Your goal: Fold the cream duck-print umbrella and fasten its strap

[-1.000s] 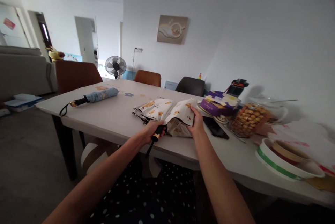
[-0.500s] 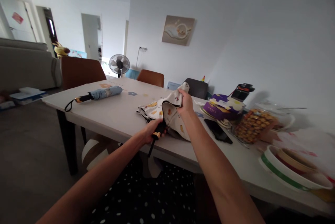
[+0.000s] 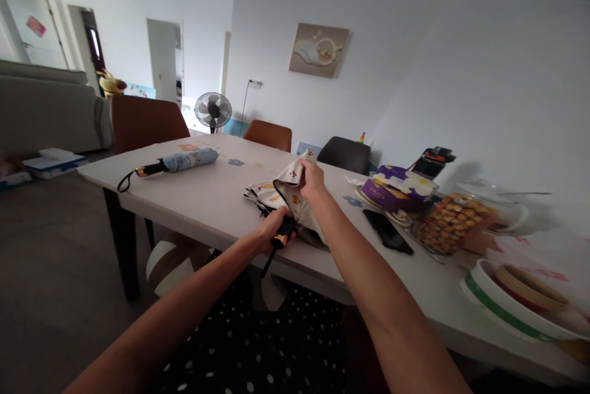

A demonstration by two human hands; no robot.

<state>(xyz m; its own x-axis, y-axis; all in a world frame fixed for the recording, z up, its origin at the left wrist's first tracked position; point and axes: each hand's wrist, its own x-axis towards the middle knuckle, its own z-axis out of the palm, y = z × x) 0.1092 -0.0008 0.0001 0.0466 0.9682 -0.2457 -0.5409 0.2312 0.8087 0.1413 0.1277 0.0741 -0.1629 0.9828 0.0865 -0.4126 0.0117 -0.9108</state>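
Note:
A white folding umbrella [image 3: 271,192] with small orange prints lies on the white table [image 3: 207,197], near its front edge. My left hand [image 3: 271,231] is closed round the umbrella's black and gold handle. My right hand [image 3: 311,177] pinches a flap of the umbrella's fabric and holds it up, folded over toward the left. A second, light blue umbrella [image 3: 184,161] lies rolled up at the table's far left, untouched.
A black phone [image 3: 387,231] lies right of the umbrella. Beyond it are a purple box [image 3: 391,188], a bag of round snacks [image 3: 454,222] and a green-rimmed bowl [image 3: 516,302]. Brown chairs [image 3: 147,123] and a fan [image 3: 212,110] stand behind the table.
My right hand has lifted the fabric off the table at the right and swung it up and over to the left. The left hand has kept its grip on the handle.

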